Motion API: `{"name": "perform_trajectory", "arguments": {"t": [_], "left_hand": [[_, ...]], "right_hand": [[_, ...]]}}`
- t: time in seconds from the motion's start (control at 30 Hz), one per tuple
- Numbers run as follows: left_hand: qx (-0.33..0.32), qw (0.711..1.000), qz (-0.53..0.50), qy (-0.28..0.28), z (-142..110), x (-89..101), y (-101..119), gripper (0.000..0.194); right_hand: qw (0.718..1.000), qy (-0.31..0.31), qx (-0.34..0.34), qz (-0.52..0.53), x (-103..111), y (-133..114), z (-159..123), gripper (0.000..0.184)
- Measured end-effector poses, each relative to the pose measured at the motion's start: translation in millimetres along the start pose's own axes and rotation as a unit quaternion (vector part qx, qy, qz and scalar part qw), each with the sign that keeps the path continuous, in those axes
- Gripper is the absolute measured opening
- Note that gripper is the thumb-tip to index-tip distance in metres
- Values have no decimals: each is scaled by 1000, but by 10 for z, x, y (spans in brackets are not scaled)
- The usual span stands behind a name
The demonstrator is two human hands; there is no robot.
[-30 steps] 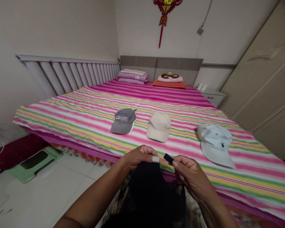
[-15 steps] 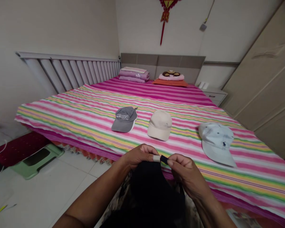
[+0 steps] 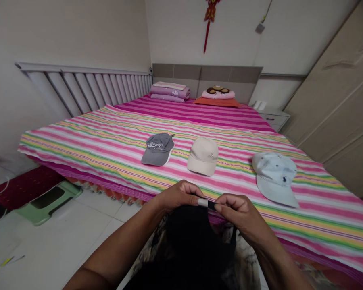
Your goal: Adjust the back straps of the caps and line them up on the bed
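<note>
My left hand (image 3: 179,196) and my right hand (image 3: 238,213) hold the top edge of a black cloth item (image 3: 187,241) in front of me, possibly a cap. A narrow black strap (image 3: 211,205) runs between them. My right fingers pinch its end, and a pale band (image 3: 203,202) sits at my left thumb. The lower part of the black item is dark and its shape is hard to tell. Ahead on the bed lie a grey baseball cap (image 3: 157,150), a beige cap (image 3: 203,156) and a pale blue cap (image 3: 274,180), all beyond my hands' reach point.
The caps rest on a wide bed (image 3: 78,139) with a striped sheet. Folded bedding (image 3: 170,92) and pillows (image 3: 217,98) lie by the headboard. A wardrobe (image 3: 329,100) stands right, and a green stool (image 3: 48,203) and red mat (image 3: 26,187) sit on the tiled floor left.
My hands have drawn closer together, and the strap end no longer sticks up between them. The view has tilted slightly, shifting the room in the frame.
</note>
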State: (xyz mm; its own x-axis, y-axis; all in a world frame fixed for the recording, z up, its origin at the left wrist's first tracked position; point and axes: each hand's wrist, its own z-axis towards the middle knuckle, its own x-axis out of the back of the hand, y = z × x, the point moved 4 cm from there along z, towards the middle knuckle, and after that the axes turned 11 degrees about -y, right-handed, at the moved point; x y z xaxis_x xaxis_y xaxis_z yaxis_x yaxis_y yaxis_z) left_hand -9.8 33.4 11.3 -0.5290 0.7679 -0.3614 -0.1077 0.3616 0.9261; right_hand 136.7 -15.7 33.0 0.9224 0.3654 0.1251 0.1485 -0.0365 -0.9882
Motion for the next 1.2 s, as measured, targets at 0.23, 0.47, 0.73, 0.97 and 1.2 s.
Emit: {"name": "perform_trajectory", "arguments": {"t": [0.23,0.47,0.73,0.97,1.2], "left_hand": [[-6,999,40,0,0,-49,50,22],[-9,997,72,1,-3,-60,58,22],[-5,996,91,-1,10,-43,32,24],[-7,993,114,-10,15,-26,24,23],[-59,991,121,4,18,-50,51,22]], "right_hand": [[999,-18,7,-40,62,26,-26,24],[999,-25,2,-25,82,56,-17,21],[1000,-14,6,-20,91,48,-14,20],[999,-31,2,-13,96,92,7,19],[1000,-18,10,6,94,76,21,18]]}}
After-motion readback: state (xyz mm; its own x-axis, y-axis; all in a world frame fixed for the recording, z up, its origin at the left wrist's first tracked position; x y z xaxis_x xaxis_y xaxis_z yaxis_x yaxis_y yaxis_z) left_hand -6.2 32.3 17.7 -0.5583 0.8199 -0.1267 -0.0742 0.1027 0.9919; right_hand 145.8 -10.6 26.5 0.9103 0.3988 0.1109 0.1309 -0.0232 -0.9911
